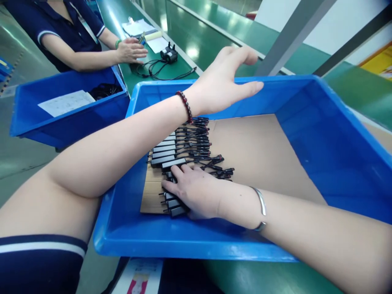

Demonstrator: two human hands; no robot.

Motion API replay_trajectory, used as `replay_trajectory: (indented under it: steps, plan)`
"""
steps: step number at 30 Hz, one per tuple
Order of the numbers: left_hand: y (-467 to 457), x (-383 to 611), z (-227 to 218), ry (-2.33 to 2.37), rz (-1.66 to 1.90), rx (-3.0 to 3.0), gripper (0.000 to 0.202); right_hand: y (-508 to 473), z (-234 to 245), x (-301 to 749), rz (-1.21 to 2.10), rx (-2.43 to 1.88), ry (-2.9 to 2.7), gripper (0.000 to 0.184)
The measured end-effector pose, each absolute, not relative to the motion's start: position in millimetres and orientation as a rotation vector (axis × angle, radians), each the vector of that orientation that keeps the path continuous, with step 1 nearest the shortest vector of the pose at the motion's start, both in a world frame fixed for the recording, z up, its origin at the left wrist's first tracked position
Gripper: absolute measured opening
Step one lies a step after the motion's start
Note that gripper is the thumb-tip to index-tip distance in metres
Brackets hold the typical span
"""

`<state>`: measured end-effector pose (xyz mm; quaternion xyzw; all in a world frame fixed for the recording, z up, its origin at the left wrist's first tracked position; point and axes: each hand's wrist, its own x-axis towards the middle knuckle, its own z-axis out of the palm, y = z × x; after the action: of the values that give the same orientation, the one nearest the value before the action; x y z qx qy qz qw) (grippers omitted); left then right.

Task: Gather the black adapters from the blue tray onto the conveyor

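Small black power adapters (163, 154) with pale grey faces and short cables lie side by side in a row on cardboard inside a large blue bin (199, 245). My right hand (197, 192) is down on the near part of the row, its thumb and fingers closed around an adapter; the palm hides part of that adapter and its neighbours. The cable ends (225, 173) poke out beyond my knuckles. Above the bin's far side hangs my left hand (225, 83), fingers apart and holding nothing. Its forearm crosses over the bin's left wall and covers some adapters.
A second blue bin (70, 126) at left holds a paper sheet (65, 103) and black cables. A co-worker's hands (131, 51) are over the green bench, near a black adapter with cable (169, 53) and papers (139, 28). A grey post (290, 36) rises behind my bin.
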<state>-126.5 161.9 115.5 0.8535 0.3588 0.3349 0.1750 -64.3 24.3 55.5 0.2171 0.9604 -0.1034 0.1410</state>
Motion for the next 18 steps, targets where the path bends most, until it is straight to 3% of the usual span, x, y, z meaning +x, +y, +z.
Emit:
replay_trajectory:
  steps: [12, 18]
  plan:
    - [163.2, -131.9, 108.4, 0.988, 0.931, 2.337, 0.054, 36.0, 63.9, -52.8, -0.261, 0.399, 2.892, 0.070]
    - [165.1, -135.4, 116.3, 0.987, 0.984, 1.872, 0.044, 73.7, 91.3, -24.9, -0.777, 0.400, 3.048, 0.084]
